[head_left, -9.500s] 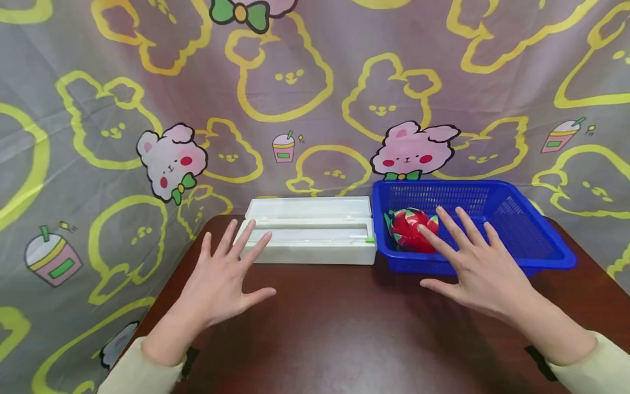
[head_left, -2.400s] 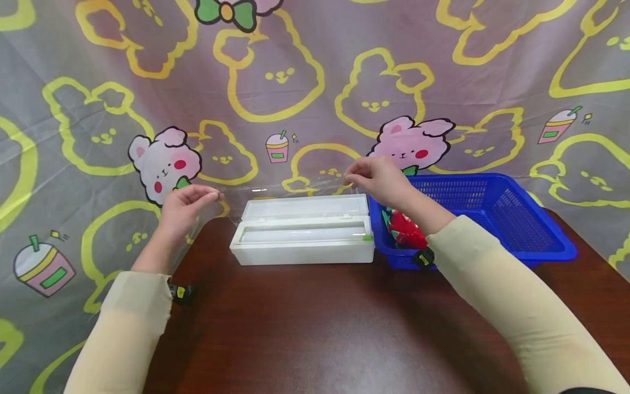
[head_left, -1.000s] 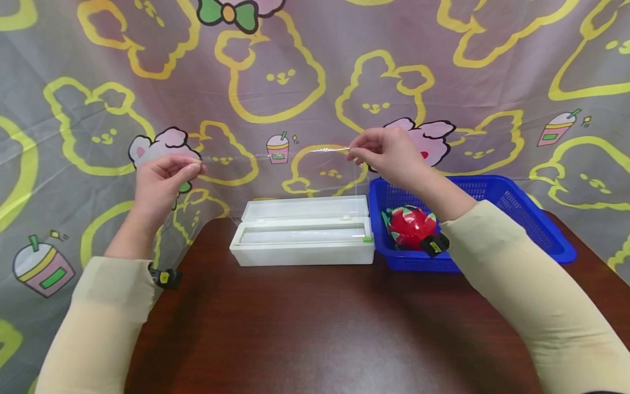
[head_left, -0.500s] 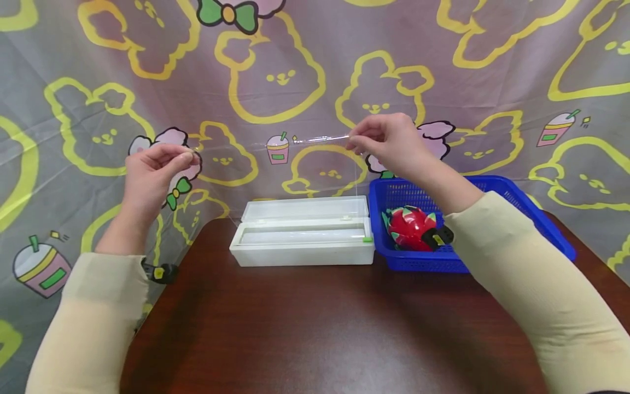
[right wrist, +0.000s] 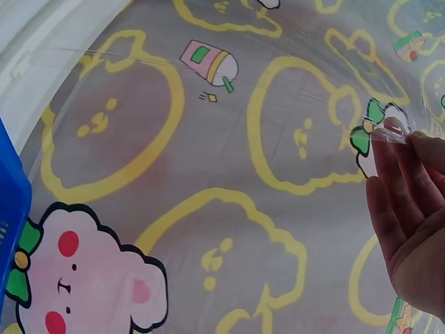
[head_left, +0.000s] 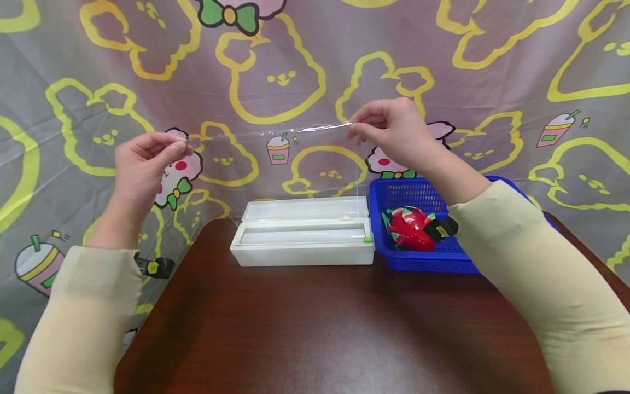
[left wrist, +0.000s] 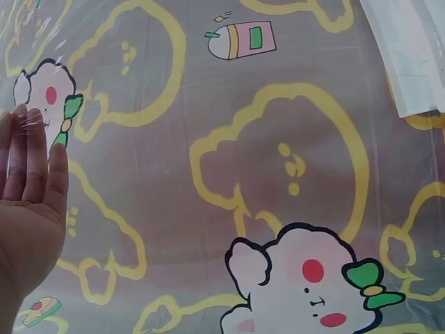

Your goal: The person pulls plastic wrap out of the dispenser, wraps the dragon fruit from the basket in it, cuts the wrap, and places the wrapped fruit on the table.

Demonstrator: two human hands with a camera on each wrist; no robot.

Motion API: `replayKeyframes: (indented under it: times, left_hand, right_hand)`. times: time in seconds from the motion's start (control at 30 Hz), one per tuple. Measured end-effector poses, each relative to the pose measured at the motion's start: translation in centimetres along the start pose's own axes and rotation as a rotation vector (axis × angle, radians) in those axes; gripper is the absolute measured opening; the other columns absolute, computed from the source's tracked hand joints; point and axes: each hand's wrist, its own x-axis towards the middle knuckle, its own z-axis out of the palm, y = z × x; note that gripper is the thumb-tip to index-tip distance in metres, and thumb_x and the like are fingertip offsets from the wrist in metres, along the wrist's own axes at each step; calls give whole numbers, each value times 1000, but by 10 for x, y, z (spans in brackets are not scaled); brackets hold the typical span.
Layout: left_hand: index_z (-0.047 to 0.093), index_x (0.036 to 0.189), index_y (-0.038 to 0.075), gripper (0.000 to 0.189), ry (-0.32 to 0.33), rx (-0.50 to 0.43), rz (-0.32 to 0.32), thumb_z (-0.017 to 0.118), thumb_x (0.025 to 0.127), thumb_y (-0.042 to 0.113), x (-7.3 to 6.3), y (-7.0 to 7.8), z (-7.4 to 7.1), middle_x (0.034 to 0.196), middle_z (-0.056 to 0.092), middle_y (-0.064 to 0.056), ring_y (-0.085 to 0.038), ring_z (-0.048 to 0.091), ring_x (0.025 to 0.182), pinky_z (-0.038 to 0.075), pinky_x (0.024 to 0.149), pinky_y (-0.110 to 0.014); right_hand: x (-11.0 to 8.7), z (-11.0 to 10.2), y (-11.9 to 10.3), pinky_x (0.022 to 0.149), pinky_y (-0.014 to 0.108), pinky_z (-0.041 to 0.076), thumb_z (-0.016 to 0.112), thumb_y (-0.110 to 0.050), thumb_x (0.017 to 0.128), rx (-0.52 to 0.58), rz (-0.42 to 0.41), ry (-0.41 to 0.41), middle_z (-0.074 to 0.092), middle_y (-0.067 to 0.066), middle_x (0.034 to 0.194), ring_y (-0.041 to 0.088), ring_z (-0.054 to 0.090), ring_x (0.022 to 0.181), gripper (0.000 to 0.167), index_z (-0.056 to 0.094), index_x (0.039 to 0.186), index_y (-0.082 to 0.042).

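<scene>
Left hand (head_left: pixel 143 158) and right hand (head_left: pixel 389 128) each pinch a top corner of the clear film sheet (head_left: pixel 275 164), thumb against curled fingers, both raised and well apart. The sheet hangs between them, down to the white dispenser box (head_left: pixel 302 238) below, lid open. The film is hard to see; only its top edge glints.

To do this pull well, in our judgement, we keep both hands level and the tension even so the sheet stays flat and does not fold onto itself, and we pinch near the corners only.

Pose: forearms angled up from the surface (head_left: pixel 320 328), wrists bent a little, palms turned inward. Below the right hand sits the blue basket (head_left: pixel 497 191) with a red dragon-fruit toy (head_left: pixel 410 230) in it, just beside the box. Behind both hands is a bunny-print cloth (head_left: pixel 295 65).
</scene>
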Motion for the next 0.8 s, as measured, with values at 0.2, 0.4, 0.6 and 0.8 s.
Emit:
replayKeyframes:
  times: [0.2, 0.4, 0.6, 0.8]
  left_hand:
    - [68, 102, -12, 20, -3, 8, -21, 71, 86, 0, 4, 8, -1, 87, 71, -7, -17, 67, 82, 50, 81, -19]
    - [68, 102, -12, 20, -19, -7, -1, 71, 86, 0, 9, 16, 0, 88, 71, -10, -19, 67, 84, 51, 82, -20]
    - [67, 102, -13, 21, -14, -14, 14, 71, 86, -1, 10, 22, 1, 87, 71, -10, -20, 66, 83, 51, 82, -20]
    - [63, 104, -18, 26, -8, -21, 30, 71, 86, 0, 12, 28, 1, 87, 70, -12, -23, 65, 83, 50, 83, -21]
  right_hand:
    - [3, -5, -7, 70, 20, 51, 64, -11, 95, 18, -10, 7, 73, 11, 93, 17, 67, 80, 14, 70, 99, 1]
    - [4, -10, -12, 67, 19, 49, 65, -12, 94, 42, -13, 29, 73, 13, 94, 16, 67, 79, 15, 71, 98, 1]
    - [4, -14, -18, 72, 20, 52, 65, -13, 94, 63, 1, 35, 73, 12, 94, 16, 67, 78, 16, 71, 99, 1]
    - [6, -18, -23, 70, 18, 50, 65, -12, 94, 77, -16, 51, 73, 8, 91, 12, 67, 76, 16, 71, 98, 3]
